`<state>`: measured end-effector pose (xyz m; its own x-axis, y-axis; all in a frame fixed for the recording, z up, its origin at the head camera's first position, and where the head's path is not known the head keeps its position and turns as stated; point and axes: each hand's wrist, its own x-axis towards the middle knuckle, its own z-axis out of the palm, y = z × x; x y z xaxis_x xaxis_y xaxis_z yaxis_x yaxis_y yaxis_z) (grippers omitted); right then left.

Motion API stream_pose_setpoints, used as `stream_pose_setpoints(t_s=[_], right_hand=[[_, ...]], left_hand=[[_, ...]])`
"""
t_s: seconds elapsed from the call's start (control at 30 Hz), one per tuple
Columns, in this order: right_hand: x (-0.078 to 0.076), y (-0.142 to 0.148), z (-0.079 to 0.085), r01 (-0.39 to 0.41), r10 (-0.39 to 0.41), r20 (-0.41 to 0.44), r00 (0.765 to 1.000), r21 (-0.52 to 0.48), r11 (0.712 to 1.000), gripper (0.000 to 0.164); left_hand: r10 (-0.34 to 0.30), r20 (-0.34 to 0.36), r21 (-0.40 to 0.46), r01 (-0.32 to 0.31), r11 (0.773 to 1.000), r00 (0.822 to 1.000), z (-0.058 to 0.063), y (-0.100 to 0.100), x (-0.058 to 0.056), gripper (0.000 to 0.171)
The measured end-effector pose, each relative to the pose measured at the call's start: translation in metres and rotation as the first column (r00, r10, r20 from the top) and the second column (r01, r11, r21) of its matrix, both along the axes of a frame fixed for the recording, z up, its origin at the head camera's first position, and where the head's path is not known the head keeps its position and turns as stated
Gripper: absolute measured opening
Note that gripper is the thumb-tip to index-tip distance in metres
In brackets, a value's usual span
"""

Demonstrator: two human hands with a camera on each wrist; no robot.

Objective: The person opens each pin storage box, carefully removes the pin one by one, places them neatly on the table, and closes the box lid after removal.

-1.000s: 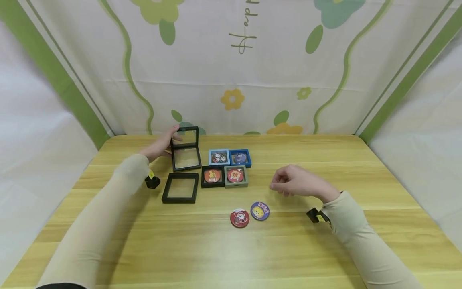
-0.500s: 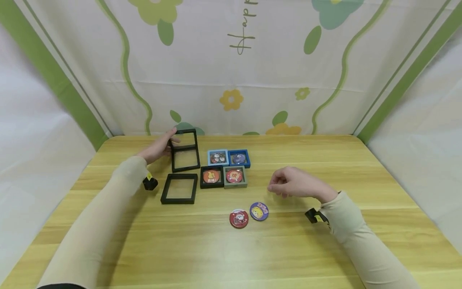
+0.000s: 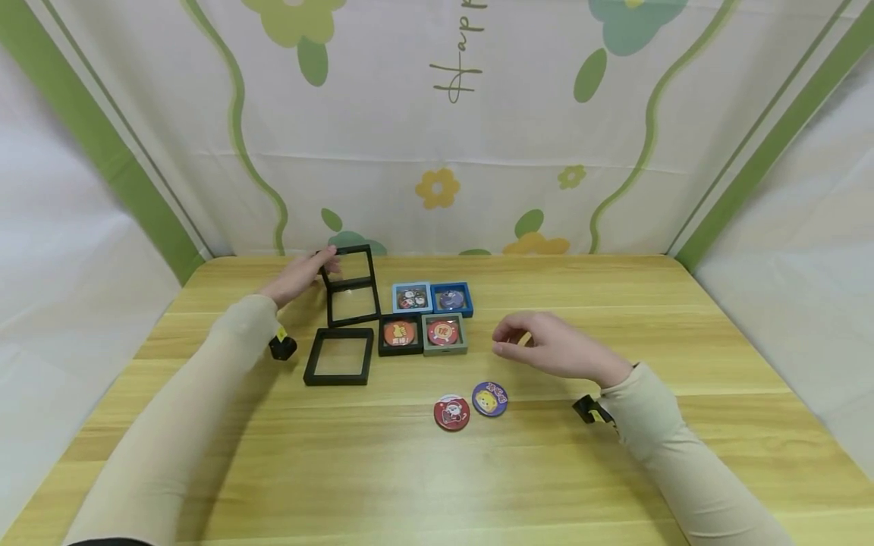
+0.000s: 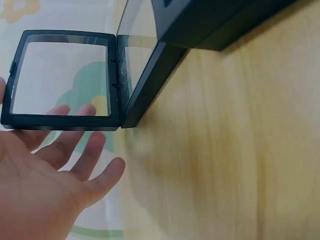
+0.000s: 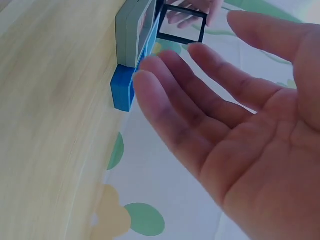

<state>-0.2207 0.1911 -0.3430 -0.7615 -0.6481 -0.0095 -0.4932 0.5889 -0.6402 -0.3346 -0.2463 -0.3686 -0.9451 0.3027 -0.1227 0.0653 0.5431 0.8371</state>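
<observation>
My left hand [image 3: 297, 279] holds the raised lid of a black display case [image 3: 351, 283] at its left side. The thumb lies at the lid's edge; other fingers show behind its clear film in the left wrist view, where the lid [image 4: 67, 121] stands at an angle to its base. A second black display case [image 3: 339, 333] lies flat just in front. My right hand [image 3: 556, 345] hovers over the table with fingers loosely bent and nothing in them. Nearest to it are a purple badge [image 3: 489, 400], a red badge [image 3: 452, 413] and a grey small case [image 3: 444, 334].
Beside the grey one sits a small black case [image 3: 400, 334]. Behind them are a light blue case [image 3: 413, 298] and a dark blue case [image 3: 452, 299]. These small cases hold round badges. A floral cloth [image 3: 382, 136] hangs at the table's back edge.
The lid in my left hand has dropped slightly, and its case has shifted a little. My right hand has drifted left. Badges and small cases stay put.
</observation>
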Motion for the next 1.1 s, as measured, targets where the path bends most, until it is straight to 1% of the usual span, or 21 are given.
stream_pose_setpoints(t_s=[0.1, 0.2, 0.27, 0.37, 0.5, 0.6, 0.7, 0.9, 1.03, 1.1], right_hand=[[0.001, -0.002, 0.0, 0.014, -0.014, -0.05, 0.999, -0.005, 1.0, 0.026], [0.002, -0.004, 0.0, 0.016, -0.016, -0.107, 0.994, 0.001, 1.0, 0.033], [0.003, -0.005, 0.0, 0.02, -0.019, -0.127, 0.992, 0.007, 1.0, 0.034], [0.005, -0.007, 0.0, 0.018, -0.016, -0.139, 0.99, 0.014, 1.0, 0.034], [0.008, -0.01, 0.0, 0.013, -0.006, -0.147, 0.989, 0.044, 0.999, 0.035], [0.007, -0.011, -0.002, -0.003, 0.014, -0.167, 0.986, 0.063, 0.998, 0.037], [0.007, -0.011, -0.004, -0.022, 0.034, -0.175, 0.984, 0.072, 0.997, 0.039], [0.009, -0.012, -0.005, -0.039, 0.052, -0.151, 0.987, 0.088, 0.995, 0.039], [0.01, -0.013, -0.006, -0.052, 0.065, -0.143, 0.988, 0.095, 0.994, 0.037], [0.01, -0.014, -0.006, -0.054, 0.067, -0.138, 0.988, 0.095, 0.994, 0.036]], left_hand=[[-0.002, -0.083, -0.046, -0.002, 0.999, 0.997, 0.003, 0.0, 0.002, 0.074], [-0.016, -0.158, -0.081, 0.003, 0.997, 0.987, 0.007, -0.001, 0.005, 0.063], [-0.036, -0.184, -0.1, 0.018, 0.995, 0.982, 0.01, -0.002, 0.006, 0.058], [-0.068, -0.19, -0.116, 0.046, 0.992, 0.979, 0.013, -0.004, 0.006, 0.053], [-0.104, -0.171, -0.129, 0.082, 0.988, 0.98, 0.015, -0.004, 0.004, 0.051], [-0.109, -0.152, -0.128, 0.09, 0.988, 0.982, 0.016, -0.003, 0.004, 0.05], [-0.099, -0.144, -0.121, 0.081, 0.989, 0.985, 0.016, -0.002, 0.006, 0.048], [-0.084, -0.168, -0.136, 0.061, 0.989, 0.982, 0.016, -0.003, 0.01, 0.043], [-0.101, -0.192, -0.141, 0.074, 0.987, 0.976, 0.015, -0.002, 0.014, 0.039], [-0.121, -0.204, -0.137, 0.094, 0.986, 0.972, 0.014, -0.002, 0.017, 0.037]])
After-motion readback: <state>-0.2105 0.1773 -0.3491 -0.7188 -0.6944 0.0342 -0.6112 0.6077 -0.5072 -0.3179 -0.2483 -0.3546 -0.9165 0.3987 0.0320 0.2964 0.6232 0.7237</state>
